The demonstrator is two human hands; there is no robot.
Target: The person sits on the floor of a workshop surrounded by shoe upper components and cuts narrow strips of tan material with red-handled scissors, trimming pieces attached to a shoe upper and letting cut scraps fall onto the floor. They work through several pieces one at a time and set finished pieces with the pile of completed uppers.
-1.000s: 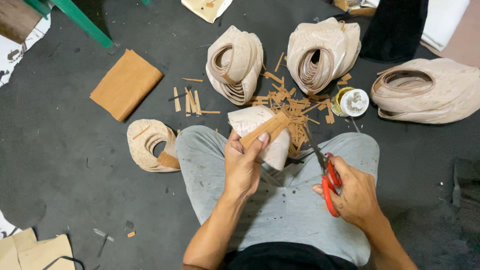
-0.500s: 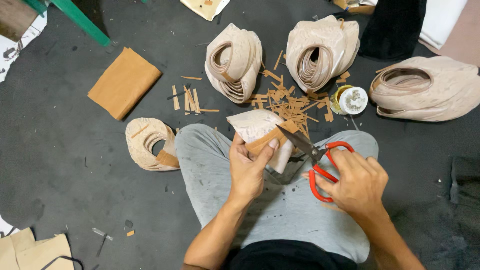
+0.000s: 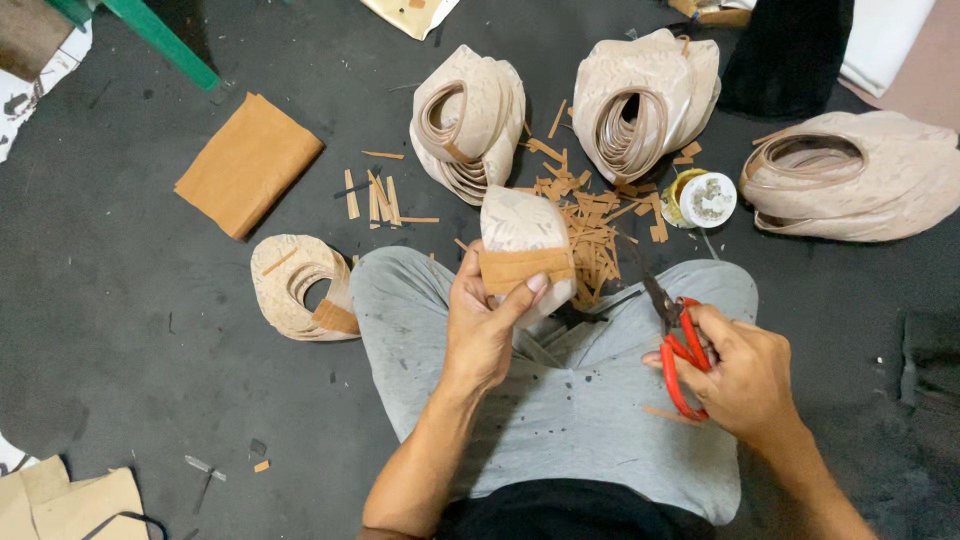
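The person sits cross-legged on the dark grey floor [image 3: 120, 330], in light grey trousers [image 3: 580, 400]. The right hand [image 3: 745, 375] rests over the right knee and is closed around the handles of red-handled scissors [image 3: 678, 345], whose dark blades point away from the body. The left hand [image 3: 485, 325] is raised over the lap and grips a pale beige curved shoe piece with a tan leather band [image 3: 525, 255], the thumb pressing on the band. Left of the knee lies a cream curved shoe piece [image 3: 295, 290] on the floor. Beyond the held piece there is a heap of small tan leather offcuts [image 3: 590, 225], with a small round tin with a white lid [image 3: 700, 198] just beside it. Farther off stand three stacks of beige curved pieces [image 3: 465, 115], and toward the left edge a folded tan leather sheet [image 3: 245, 165]
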